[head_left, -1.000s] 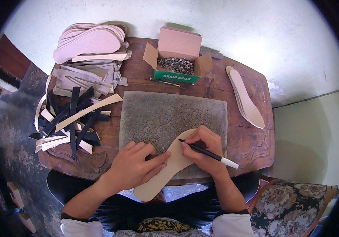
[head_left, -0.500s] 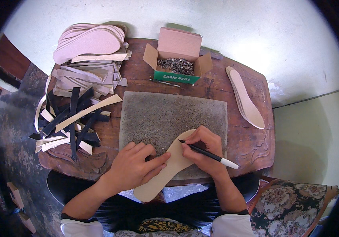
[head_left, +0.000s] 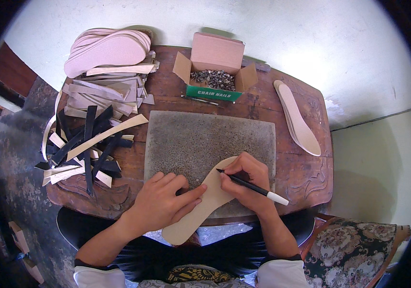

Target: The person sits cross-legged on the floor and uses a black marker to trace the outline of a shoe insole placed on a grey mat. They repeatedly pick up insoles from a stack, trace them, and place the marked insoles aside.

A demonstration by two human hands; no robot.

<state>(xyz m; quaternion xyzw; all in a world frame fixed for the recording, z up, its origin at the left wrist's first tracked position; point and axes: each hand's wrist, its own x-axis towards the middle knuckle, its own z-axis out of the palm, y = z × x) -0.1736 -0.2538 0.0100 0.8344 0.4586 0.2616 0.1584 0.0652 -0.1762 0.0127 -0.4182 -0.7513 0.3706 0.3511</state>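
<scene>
A beige shoe insole (head_left: 196,220) lies slanted over the front of a grey speckled slab (head_left: 200,137). Its near end juts past the table edge above my lap. My left hand (head_left: 166,200) is closed on the insole's left edge, with thumb and fingers pressed against its middle. Pinched in my right hand (head_left: 249,176) is a black marker pen (head_left: 251,187) with a white end. The pen's tip touches, or hovers just over, the insole's wider far part; which of the two I cannot tell. My right hand covers some of the insole's right side.
Pinkish insoles (head_left: 109,50) are stacked at the back left, above grey offcut strips (head_left: 102,96). Black and cream strips (head_left: 90,144) lie heaped at the left. An open green box (head_left: 212,92) of small nails stands behind the slab. More insoles (head_left: 297,120) rest at the right.
</scene>
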